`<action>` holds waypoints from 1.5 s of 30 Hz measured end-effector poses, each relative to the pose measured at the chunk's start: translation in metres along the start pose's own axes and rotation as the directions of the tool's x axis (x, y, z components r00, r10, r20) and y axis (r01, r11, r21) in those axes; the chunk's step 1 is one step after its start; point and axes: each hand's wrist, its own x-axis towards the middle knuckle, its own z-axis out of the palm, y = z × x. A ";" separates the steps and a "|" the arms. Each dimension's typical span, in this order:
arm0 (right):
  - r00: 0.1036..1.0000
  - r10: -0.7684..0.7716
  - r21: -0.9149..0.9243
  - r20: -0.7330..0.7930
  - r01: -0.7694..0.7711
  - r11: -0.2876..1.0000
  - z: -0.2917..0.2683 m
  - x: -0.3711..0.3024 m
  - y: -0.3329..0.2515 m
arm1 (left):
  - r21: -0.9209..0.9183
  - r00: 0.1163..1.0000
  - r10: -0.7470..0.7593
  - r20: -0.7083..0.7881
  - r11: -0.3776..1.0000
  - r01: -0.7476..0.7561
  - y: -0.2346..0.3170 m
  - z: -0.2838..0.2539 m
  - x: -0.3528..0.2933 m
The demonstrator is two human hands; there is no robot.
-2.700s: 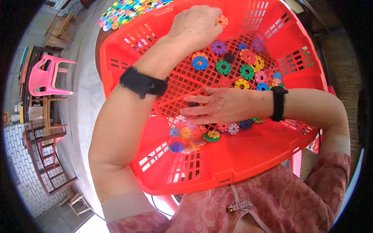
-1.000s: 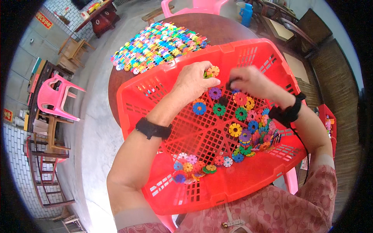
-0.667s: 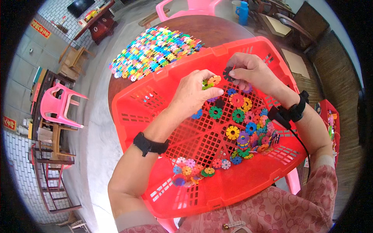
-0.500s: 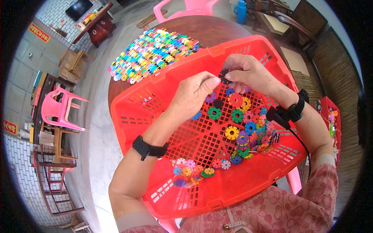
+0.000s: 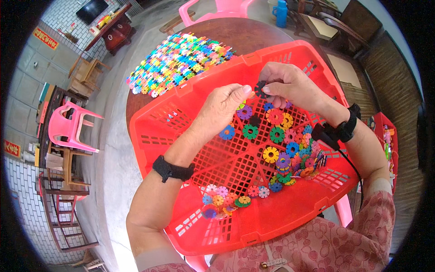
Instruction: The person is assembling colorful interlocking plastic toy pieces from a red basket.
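Observation:
A red slotted plastic basket [image 5: 172, 122] rests on my lap with several loose coloured snowflake discs [image 5: 281, 145] on its floor. Above its far half my left hand [image 5: 222, 106] and my right hand [image 5: 287, 86] meet. A black disc [image 5: 259, 89] is pinched between the fingertips of both hands. My left hand also seems to hold small joined pieces under its fingers. Both wrists wear black bands.
A large flat mat of joined coloured discs [image 5: 176, 61] lies on the round brown table [image 5: 235, 34] beyond the basket. A second cluster of discs [image 5: 226, 199] sits near the basket's near wall. Pink plastic chairs [image 5: 68, 129] stand on the left floor.
My right hand lifted from the basket's floor to meet my left hand. The two hands came together on a black disc. The view tilted up, showing the mat and table.

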 end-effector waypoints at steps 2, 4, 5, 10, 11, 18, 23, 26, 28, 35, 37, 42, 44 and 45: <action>1.000 -0.013 -0.012 0.002 0.013 1.000 -0.001 0.002 0.004 | 0.014 1.000 0.002 0.016 1.000 -0.003 -0.002 0.001 0.002; 1.000 0.000 -0.009 0.013 0.000 1.000 0.003 0.001 0.000 | 0.007 0.999 -0.012 0.047 1.000 0.012 -0.002 0.000 0.001; 1.000 0.013 -0.007 0.024 -0.013 1.000 0.004 0.001 -0.002 | -0.001 0.997 -0.025 0.078 1.000 0.025 -0.003 -0.002 0.000; 1.000 -0.006 0.039 -0.023 0.007 0.999 -0.005 -0.001 -0.002 | -0.084 0.995 -0.089 0.054 0.992 0.094 0.001 -0.003 0.003; 1.000 -0.011 0.048 -0.022 0.012 0.999 -0.005 -0.001 -0.002 | -0.084 0.994 -0.098 0.045 0.991 0.101 0.001 -0.003 0.003; 0.999 0.019 0.005 0.041 -0.020 1.000 -0.001 0.000 0.000 | -0.087 0.988 -0.122 0.094 0.988 0.131 0.000 -0.002 0.002; 0.998 0.063 0.036 -0.007 -0.062 0.997 -0.003 -0.002 -0.004 | -0.079 0.995 -0.097 0.038 0.992 0.100 0.002 -0.005 0.003; 0.999 0.031 0.026 0.024 -0.032 0.999 -0.003 0.000 -0.001 | -0.081 0.993 -0.104 0.056 0.991 0.108 -0.005 -0.005 0.004; 0.999 0.038 0.023 0.034 -0.039 0.999 -0.002 0.000 0.001 | -0.080 0.993 -0.100 0.069 0.991 0.106 -0.005 -0.005 0.004; 0.998 0.041 0.047 0.048 -0.043 0.998 -0.001 -0.001 0.001 | -0.099 0.994 -0.088 0.068 0.991 0.094 -0.003 -0.005 0.003; 0.998 0.042 0.051 0.055 -0.045 0.998 -0.001 -0.001 0.002 | -0.108 0.993 -0.100 0.063 0.988 0.106 -0.002 -0.004 0.003; 0.999 0.048 0.057 0.017 -0.049 0.997 -0.003 -0.002 -0.001 | -0.096 0.992 -0.110 0.066 0.989 0.116 0.000 -0.007 0.003; 0.999 0.033 0.076 0.024 -0.035 0.996 -0.006 -0.002 -0.002 | -0.098 0.991 -0.112 0.071 0.988 0.119 0.001 -0.006 0.003; 0.999 0.034 0.077 0.024 -0.036 0.996 -0.004 -0.002 -0.002 | -0.098 0.991 -0.113 0.072 0.988 0.119 0.000 -0.006 0.003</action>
